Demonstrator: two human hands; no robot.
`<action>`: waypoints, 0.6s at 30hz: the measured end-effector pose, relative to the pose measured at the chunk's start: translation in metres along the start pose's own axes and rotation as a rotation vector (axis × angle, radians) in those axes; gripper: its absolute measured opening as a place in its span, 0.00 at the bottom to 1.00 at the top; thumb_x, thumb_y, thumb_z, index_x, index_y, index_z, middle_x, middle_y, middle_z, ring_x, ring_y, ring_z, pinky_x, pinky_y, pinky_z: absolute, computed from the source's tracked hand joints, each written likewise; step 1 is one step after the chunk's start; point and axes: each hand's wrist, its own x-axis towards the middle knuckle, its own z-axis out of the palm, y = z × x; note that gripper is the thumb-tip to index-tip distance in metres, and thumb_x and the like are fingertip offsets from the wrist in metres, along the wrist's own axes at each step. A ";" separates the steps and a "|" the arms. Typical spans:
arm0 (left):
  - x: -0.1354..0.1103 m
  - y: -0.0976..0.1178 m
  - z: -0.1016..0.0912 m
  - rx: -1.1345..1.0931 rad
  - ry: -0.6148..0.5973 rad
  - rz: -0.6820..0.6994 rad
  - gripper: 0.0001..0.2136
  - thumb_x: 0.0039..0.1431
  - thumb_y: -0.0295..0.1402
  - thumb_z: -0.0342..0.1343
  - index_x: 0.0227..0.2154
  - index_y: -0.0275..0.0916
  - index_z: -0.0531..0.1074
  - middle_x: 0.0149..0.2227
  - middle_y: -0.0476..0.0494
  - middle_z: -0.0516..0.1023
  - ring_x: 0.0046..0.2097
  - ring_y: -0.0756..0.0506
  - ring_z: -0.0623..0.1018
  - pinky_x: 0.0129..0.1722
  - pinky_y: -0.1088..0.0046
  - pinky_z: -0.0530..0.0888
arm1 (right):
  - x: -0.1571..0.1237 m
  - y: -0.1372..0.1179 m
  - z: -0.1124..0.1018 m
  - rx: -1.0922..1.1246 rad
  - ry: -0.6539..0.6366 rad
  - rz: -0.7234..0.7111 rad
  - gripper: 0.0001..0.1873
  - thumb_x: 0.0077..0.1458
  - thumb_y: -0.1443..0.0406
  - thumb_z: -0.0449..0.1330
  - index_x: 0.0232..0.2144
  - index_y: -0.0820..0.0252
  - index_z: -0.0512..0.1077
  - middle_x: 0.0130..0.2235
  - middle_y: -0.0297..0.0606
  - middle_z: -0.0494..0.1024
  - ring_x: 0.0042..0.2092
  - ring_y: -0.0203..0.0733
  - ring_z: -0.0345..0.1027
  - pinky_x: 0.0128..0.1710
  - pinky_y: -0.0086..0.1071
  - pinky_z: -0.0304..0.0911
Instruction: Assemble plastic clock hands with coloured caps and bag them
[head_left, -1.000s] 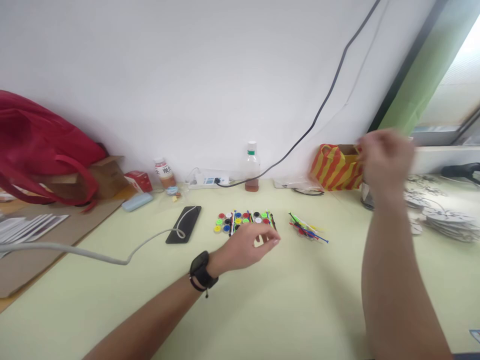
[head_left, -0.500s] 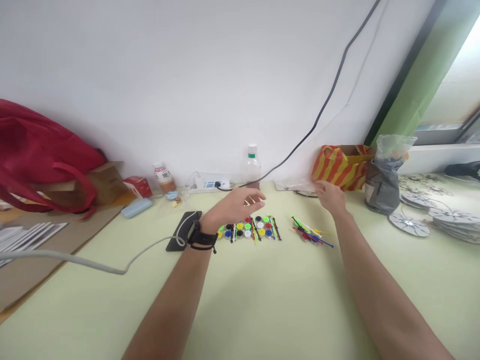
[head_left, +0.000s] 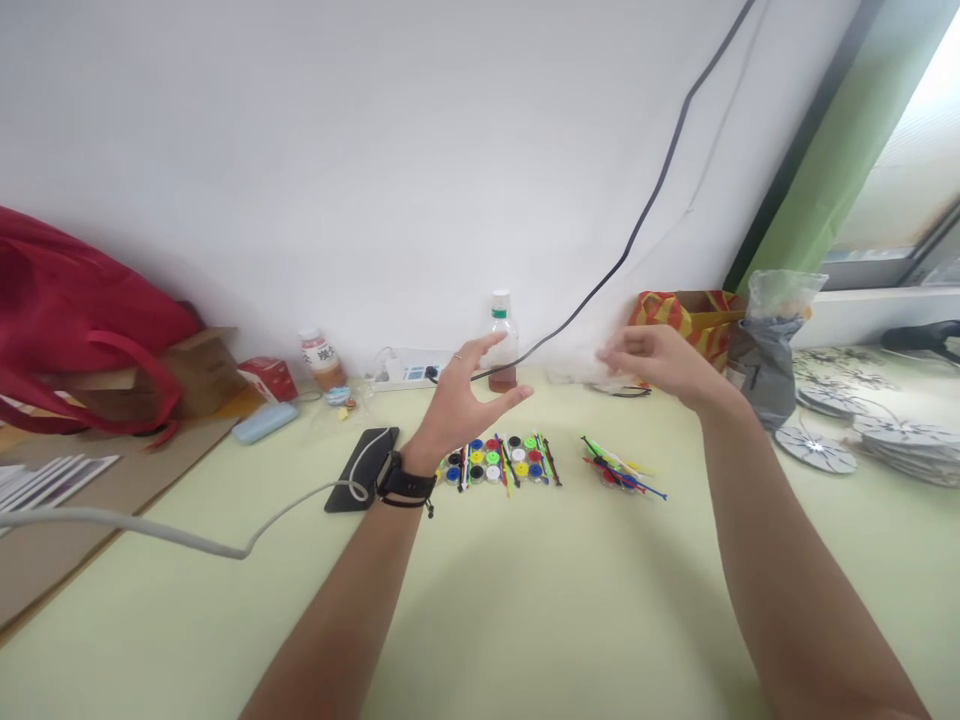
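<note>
Two hands, two plastic bottles and one black slab (head_left: 373, 466) were counted. In the centre of the frame, coloured discs (head_left: 493, 459) were set out in three rows; at least fourteen could be made out, the left end being partly covered by the left hand (head_left: 461, 400). Three bundles of sticks (head_left: 552, 462) were placed among them, and one loose heap of sticks (head_left: 619, 470) was piled right of centre. The discs were round and smooth, the sticks thin and straight. A clear plastic bag (head_left: 571, 373), flimsy and crumpled, was laid near the wall, above the heap in the frame. The left hand was raised above the discs, its thumb and fingers spread wide around air, and nothing was held. The fingers of the right hand (head_left: 660, 362) were curled and drawn close together at the bag's right end; because of blur, whether the plastic was pinched could not be told. The bag was situated left of and slightly below those fingertips.
</note>
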 end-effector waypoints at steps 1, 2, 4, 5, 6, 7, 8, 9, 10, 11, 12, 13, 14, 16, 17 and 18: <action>0.000 0.004 -0.002 0.000 -0.021 0.007 0.33 0.57 0.44 0.68 0.64 0.49 0.67 0.66 0.42 0.70 0.65 0.37 0.71 0.61 0.59 0.71 | -0.003 -0.013 0.005 0.044 -0.147 0.000 0.21 0.52 0.46 0.68 0.29 0.58 0.78 0.29 0.40 0.81 0.32 0.43 0.72 0.31 0.33 0.64; 0.001 0.007 -0.003 -0.012 -0.064 0.003 0.32 0.56 0.45 0.68 0.63 0.48 0.68 0.65 0.42 0.71 0.64 0.37 0.71 0.62 0.59 0.71 | -0.005 -0.024 0.011 0.092 -0.266 -0.005 0.22 0.52 0.45 0.68 0.30 0.58 0.78 0.29 0.39 0.80 0.31 0.42 0.71 0.30 0.33 0.63; 0.001 0.009 -0.006 -0.077 -0.202 -0.045 0.27 0.56 0.46 0.68 0.57 0.46 0.74 0.58 0.41 0.78 0.58 0.38 0.77 0.58 0.60 0.74 | -0.007 -0.038 0.023 0.141 -0.411 -0.023 0.22 0.53 0.45 0.68 0.32 0.58 0.78 0.27 0.37 0.79 0.30 0.40 0.69 0.30 0.33 0.62; 0.001 0.009 -0.006 -0.124 -0.273 -0.084 0.22 0.57 0.46 0.67 0.52 0.43 0.78 0.51 0.41 0.82 0.52 0.39 0.81 0.54 0.62 0.76 | -0.007 -0.040 0.028 0.140 -0.436 -0.030 0.22 0.54 0.45 0.67 0.34 0.58 0.79 0.28 0.37 0.78 0.30 0.40 0.69 0.30 0.33 0.62; 0.001 0.007 -0.007 -0.172 -0.322 -0.125 0.18 0.58 0.47 0.66 0.46 0.41 0.81 0.45 0.41 0.84 0.47 0.40 0.82 0.50 0.63 0.78 | -0.007 -0.040 0.033 0.127 -0.426 -0.035 0.22 0.53 0.46 0.68 0.35 0.58 0.79 0.29 0.37 0.78 0.31 0.40 0.69 0.31 0.33 0.62; 0.001 0.003 -0.007 -0.214 -0.338 -0.163 0.16 0.60 0.47 0.64 0.41 0.39 0.82 0.39 0.41 0.85 0.42 0.41 0.83 0.45 0.64 0.78 | -0.007 -0.036 0.037 0.110 -0.399 -0.033 0.23 0.51 0.46 0.69 0.37 0.57 0.80 0.31 0.37 0.78 0.32 0.40 0.69 0.31 0.33 0.62; 0.000 -0.001 -0.007 -0.245 -0.326 -0.196 0.16 0.61 0.47 0.63 0.37 0.39 0.82 0.36 0.41 0.84 0.39 0.42 0.83 0.43 0.65 0.78 | -0.006 -0.031 0.041 0.095 -0.365 -0.023 0.24 0.48 0.46 0.71 0.39 0.57 0.80 0.32 0.36 0.78 0.33 0.40 0.69 0.31 0.33 0.62; -0.001 -0.005 -0.007 -0.266 -0.294 -0.225 0.16 0.61 0.47 0.63 0.35 0.38 0.81 0.34 0.42 0.84 0.38 0.42 0.83 0.41 0.66 0.78 | -0.005 -0.024 0.043 0.089 -0.331 -0.004 0.26 0.45 0.47 0.73 0.41 0.56 0.80 0.32 0.36 0.77 0.33 0.40 0.68 0.31 0.33 0.62; -0.002 -0.009 -0.007 -0.278 -0.273 -0.253 0.16 0.60 0.47 0.63 0.34 0.38 0.81 0.33 0.41 0.84 0.37 0.42 0.83 0.40 0.66 0.78 | -0.004 -0.018 0.045 0.093 -0.302 0.020 0.28 0.43 0.47 0.74 0.42 0.56 0.80 0.32 0.35 0.76 0.33 0.40 0.68 0.31 0.33 0.61; -0.003 -0.013 -0.008 -0.285 -0.271 -0.280 0.15 0.60 0.47 0.64 0.33 0.38 0.81 0.33 0.41 0.84 0.38 0.42 0.83 0.40 0.66 0.78 | -0.003 -0.012 0.046 0.107 -0.280 0.042 0.28 0.42 0.48 0.75 0.42 0.56 0.80 0.32 0.35 0.76 0.32 0.40 0.67 0.31 0.33 0.61; -0.004 -0.016 -0.009 -0.288 -0.286 -0.301 0.15 0.59 0.47 0.64 0.33 0.38 0.81 0.33 0.41 0.84 0.38 0.41 0.83 0.40 0.65 0.78 | -0.002 -0.007 0.046 0.127 -0.261 0.057 0.28 0.41 0.48 0.75 0.40 0.56 0.80 0.31 0.35 0.76 0.32 0.40 0.67 0.30 0.33 0.61; -0.005 -0.018 -0.010 -0.286 -0.320 -0.314 0.15 0.57 0.47 0.65 0.34 0.39 0.81 0.34 0.40 0.84 0.38 0.41 0.83 0.40 0.65 0.79 | -0.002 -0.004 0.046 0.149 -0.249 0.064 0.26 0.41 0.47 0.75 0.38 0.57 0.80 0.31 0.36 0.75 0.32 0.41 0.67 0.30 0.33 0.61; -0.006 -0.018 -0.011 -0.286 -0.355 -0.317 0.15 0.56 0.46 0.67 0.37 0.39 0.81 0.36 0.40 0.84 0.39 0.40 0.83 0.40 0.64 0.79 | -0.001 -0.003 0.046 0.166 -0.251 0.065 0.25 0.41 0.47 0.75 0.37 0.57 0.80 0.31 0.36 0.75 0.32 0.41 0.67 0.29 0.33 0.60; -0.006 -0.014 -0.012 -0.305 -0.397 -0.300 0.20 0.53 0.45 0.69 0.46 0.41 0.80 0.43 0.38 0.84 0.42 0.40 0.83 0.42 0.63 0.79 | -0.002 -0.006 0.048 0.186 -0.310 0.049 0.23 0.43 0.48 0.74 0.34 0.57 0.81 0.29 0.36 0.74 0.32 0.40 0.65 0.28 0.33 0.59; -0.007 -0.012 -0.012 -0.325 -0.403 -0.291 0.23 0.53 0.45 0.69 0.50 0.42 0.79 0.47 0.37 0.84 0.43 0.40 0.83 0.43 0.63 0.80 | -0.002 -0.009 0.050 0.184 -0.362 0.034 0.22 0.44 0.48 0.74 0.34 0.57 0.81 0.28 0.35 0.73 0.31 0.39 0.64 0.28 0.32 0.58; -0.006 -0.009 -0.011 -0.349 -0.398 -0.285 0.25 0.54 0.45 0.69 0.54 0.42 0.77 0.50 0.36 0.83 0.45 0.40 0.82 0.44 0.64 0.79 | -0.003 -0.013 0.052 0.177 -0.421 0.017 0.20 0.45 0.49 0.74 0.34 0.56 0.81 0.27 0.33 0.72 0.30 0.38 0.62 0.28 0.32 0.57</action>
